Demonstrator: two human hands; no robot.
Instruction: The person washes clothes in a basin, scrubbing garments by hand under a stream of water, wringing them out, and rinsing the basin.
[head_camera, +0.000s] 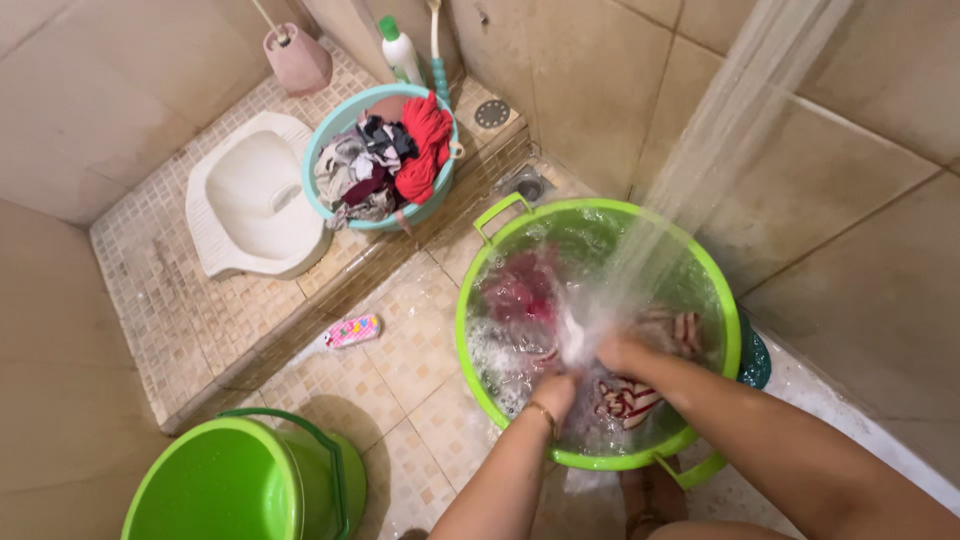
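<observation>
I am in a home bathroom used for laundry: beige tiled walls and a mosaic floor. A squat toilet sits at ten o'clock, a floor drain at twelve, and a brush holder at eleven.

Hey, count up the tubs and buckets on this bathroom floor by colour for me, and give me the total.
Green: 2, the green basin of water where the left hand and right hand work a cloth, and the green bucket.
Teal: 1, the teal basin piled with clothes.
Total: 3.
</observation>
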